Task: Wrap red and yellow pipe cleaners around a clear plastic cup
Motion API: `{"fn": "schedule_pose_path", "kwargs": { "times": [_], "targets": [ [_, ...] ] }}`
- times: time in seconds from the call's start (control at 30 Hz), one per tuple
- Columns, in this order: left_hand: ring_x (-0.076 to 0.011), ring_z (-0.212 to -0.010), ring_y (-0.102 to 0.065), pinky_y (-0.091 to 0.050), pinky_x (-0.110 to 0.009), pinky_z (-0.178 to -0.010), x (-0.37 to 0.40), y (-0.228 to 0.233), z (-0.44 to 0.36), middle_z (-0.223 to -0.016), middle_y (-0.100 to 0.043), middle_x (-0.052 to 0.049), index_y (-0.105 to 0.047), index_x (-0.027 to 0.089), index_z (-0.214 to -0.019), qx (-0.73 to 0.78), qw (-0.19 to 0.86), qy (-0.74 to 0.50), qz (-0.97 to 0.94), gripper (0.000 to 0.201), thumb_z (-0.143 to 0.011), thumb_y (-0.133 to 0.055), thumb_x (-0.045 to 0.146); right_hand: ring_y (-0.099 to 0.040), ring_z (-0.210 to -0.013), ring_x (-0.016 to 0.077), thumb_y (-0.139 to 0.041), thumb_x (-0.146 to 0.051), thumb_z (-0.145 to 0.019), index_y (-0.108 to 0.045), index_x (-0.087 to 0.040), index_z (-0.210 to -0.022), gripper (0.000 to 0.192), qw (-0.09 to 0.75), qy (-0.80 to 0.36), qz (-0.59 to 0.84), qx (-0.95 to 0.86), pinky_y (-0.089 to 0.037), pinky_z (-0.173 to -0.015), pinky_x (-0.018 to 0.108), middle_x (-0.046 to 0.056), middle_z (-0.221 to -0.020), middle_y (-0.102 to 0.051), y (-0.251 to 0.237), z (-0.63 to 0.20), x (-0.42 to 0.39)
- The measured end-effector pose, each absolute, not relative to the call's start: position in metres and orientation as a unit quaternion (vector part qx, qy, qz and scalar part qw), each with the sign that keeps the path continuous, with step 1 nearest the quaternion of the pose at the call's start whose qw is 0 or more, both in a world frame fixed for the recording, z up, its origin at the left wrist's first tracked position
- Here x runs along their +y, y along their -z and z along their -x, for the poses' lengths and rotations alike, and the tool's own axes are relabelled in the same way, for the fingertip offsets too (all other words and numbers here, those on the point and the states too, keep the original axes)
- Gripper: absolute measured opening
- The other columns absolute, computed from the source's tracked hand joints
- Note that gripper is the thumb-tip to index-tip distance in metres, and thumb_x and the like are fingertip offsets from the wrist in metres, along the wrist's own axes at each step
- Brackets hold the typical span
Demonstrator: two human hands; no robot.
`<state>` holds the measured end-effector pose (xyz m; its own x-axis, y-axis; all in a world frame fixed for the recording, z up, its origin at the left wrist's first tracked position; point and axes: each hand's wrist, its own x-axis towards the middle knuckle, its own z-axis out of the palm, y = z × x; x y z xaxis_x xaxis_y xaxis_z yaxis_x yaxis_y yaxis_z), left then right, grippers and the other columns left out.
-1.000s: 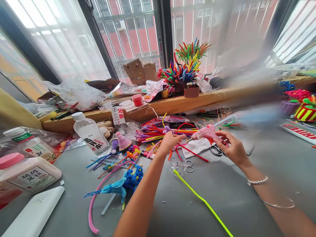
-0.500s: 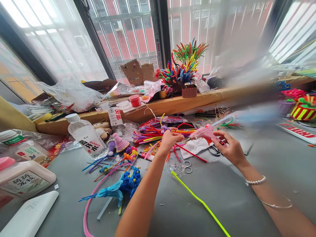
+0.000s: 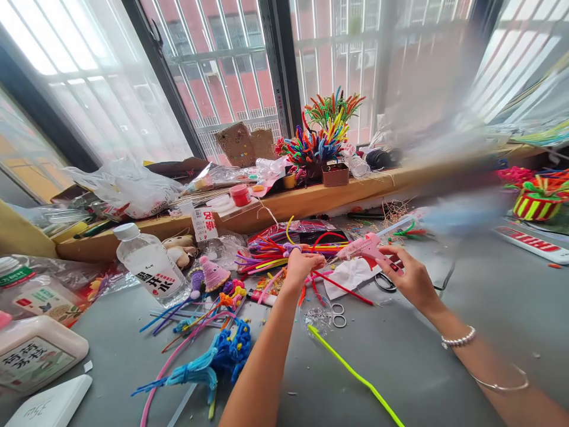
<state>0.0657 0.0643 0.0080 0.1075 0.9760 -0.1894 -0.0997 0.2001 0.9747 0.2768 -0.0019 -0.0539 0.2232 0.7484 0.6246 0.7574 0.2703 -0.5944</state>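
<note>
Right grip (image 3: 411, 276) clenched around pink glue gun (image 3: 368, 248), nozzle aimed at small purple piece (image 3: 292, 249) pinched in left grip (image 3: 302, 264), above grey surface (image 3: 400, 356) beside water bottle (image 3: 149, 267), scissors (image 3: 386, 281)

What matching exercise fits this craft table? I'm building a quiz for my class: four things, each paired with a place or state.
Things:
1. glue gun
2. water bottle
3. neon yellow pipe cleaner
4. small scissors

Places or states:
A. lying on its side, left
B. in the right hand
C. stretched across the grey table
D. beside the left hand's wrist

Pairs: 1-B, 2-A, 3-C, 4-D
</note>
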Motion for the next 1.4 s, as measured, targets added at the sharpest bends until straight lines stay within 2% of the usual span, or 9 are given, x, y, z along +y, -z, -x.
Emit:
{"fn": "schedule_pose_path", "kwargs": {
  "times": [0.33, 0.7, 1.23, 1.4],
  "targets": [
    [-0.0121, -0.052, -0.062, -0.052, -0.028, -0.064, 0.071, -0.004, -0.074, -0.053, -0.06, 0.002, -0.039, 0.01, -0.098, 0.482, 0.59, -0.503, -0.409, 0.045, -0.064, -0.063, -0.005, -0.056, -0.066, 0.0157, -0.046, -0.044, -0.08, -0.053, -0.018, -0.099, 0.032, 0.52, 0.025, 0.62, -0.587, -0.048, -0.058, 0.029, 0.008, -0.09, -0.063, 0.056, -0.269, -0.001],
    [-0.0078, -0.048, -0.057, -0.046, -0.021, -0.052, 0.071, -0.006, -0.088, -0.059, -0.058, 0.004, -0.035, 0.015, -0.098, 0.484, 0.547, -0.556, -0.397, 0.043, -0.067, -0.062, 0.0, -0.059, -0.069, 0.0193, -0.042, -0.042, -0.082, -0.055, -0.016, -0.1, 0.034, 0.507, 0.069, 0.667, -0.541, -0.047, -0.063, 0.033, 0.01, -0.093, -0.064, 0.058, -0.261, 0.003],
    [-0.0071, -0.049, -0.056, -0.043, -0.018, -0.05, 0.08, -0.018, -0.081, -0.058, -0.059, 0.004, -0.04, 0.015, -0.092, 0.501, 0.518, -0.568, -0.398, 0.04, -0.063, -0.062, -0.001, -0.06, -0.077, 0.0213, -0.041, -0.039, -0.083, -0.053, -0.017, -0.102, 0.032, 0.52, 0.09, 0.645, -0.552, -0.048, -0.068, 0.035, 0.011, -0.097, -0.064, 0.052, -0.259, 0.003],
    [-0.0043, -0.049, -0.055, -0.045, -0.016, -0.054, 0.083, -0.024, -0.053, -0.058, -0.056, 0.006, -0.039, 0.015, -0.096, 0.509, 0.478, -0.604, -0.384, 0.037, -0.068, -0.058, -0.001, -0.06, -0.078, 0.0225, -0.039, -0.039, -0.084, -0.054, -0.016, -0.103, 0.033, 0.537, 0.116, 0.675, -0.492, -0.047, -0.067, 0.035, 0.012, -0.095, -0.064, 0.048, -0.275, 0.001]
  ]
}}
